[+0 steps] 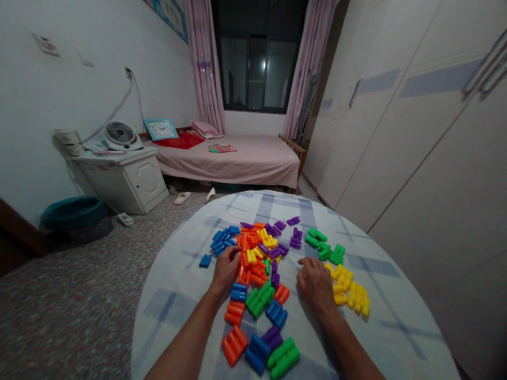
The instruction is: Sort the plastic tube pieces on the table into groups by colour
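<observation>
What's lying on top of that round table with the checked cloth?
The table carries loose plastic blocks: a blue group, green, yellow and a mixed pile. Both hands rest there, left hand and right hand, hiding whatever lies beneath them.

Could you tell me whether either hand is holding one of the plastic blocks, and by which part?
Cannot be told: left hand rests on orange blocks, right hand beside yellow blocks.

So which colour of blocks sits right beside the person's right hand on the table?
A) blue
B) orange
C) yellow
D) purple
C: the right hand rests on the table at the near edge of the yellow blocks, while the blue blocks lie far over past the left hand.
</observation>
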Demonstrator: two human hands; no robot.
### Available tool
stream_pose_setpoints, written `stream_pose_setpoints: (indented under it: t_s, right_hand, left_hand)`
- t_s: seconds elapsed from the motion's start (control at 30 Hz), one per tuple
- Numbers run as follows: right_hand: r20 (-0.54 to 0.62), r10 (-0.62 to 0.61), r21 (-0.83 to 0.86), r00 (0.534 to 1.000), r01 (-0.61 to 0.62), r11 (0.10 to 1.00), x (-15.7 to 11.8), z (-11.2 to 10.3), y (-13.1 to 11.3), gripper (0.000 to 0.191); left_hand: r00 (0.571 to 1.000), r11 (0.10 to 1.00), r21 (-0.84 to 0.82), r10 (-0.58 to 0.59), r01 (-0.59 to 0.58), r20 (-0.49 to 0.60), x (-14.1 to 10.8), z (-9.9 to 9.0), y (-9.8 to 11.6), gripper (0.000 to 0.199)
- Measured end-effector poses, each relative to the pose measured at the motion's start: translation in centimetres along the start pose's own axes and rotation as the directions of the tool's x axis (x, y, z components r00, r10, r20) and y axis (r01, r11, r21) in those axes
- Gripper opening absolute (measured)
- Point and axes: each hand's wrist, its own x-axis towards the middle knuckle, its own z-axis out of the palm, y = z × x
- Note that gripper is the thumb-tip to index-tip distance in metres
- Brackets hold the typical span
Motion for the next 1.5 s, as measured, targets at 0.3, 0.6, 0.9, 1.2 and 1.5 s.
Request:
stream_pose_setpoints:
  t_s: [0.3, 0.6, 0.9, 1.2, 1.5]
  right_hand:
    - [0.178, -0.16, 0.343, 0.971, 0.091, 0.935, -0.5, 0.7, -5.2, 0.042]
    - [0.141, -0.019, 0.462, 0.99, -0.05, 0.885, 0.4, 1.1, -3.0, 0.032]
    - [0.092, 0.219, 0.573, 0.971, -0.232, 0.786, 7.1, 1.5, 1.4, 0.037]
    - [0.151, -0.013, 0.488, 0.988, -0.063, 0.871, 6.6, 1.4, 0.8, 0.029]
    - [0.098, -0.005, 0.474, 0.995, -0.042, 0.879, 6.8, 3.9, 0.9, 0.039]
  left_hand:
    - [1.0, 1.0, -0.004, -0.001, 0.001, 0.006, 0.0, 0.0, -0.1, 0.027]
    - [1.0, 1.0, 0.004, -0.004, 0.004, -0.017, -0.1, 0.0, 0.7, 0.027]
    - [1.0, 0.999, 0.027, 0.018, -0.018, 0.004, 0.0, -0.2, 0.4, 0.027]
    - [1.0, 1.0, 0.011, -0.002, 0.002, -0.001, -0.1, 0.0, 0.8, 0.028]
    - [1.0, 0.999, 0.048, 0.026, -0.025, -0.002, 0.0, 0.0, 0.4, 0.026]
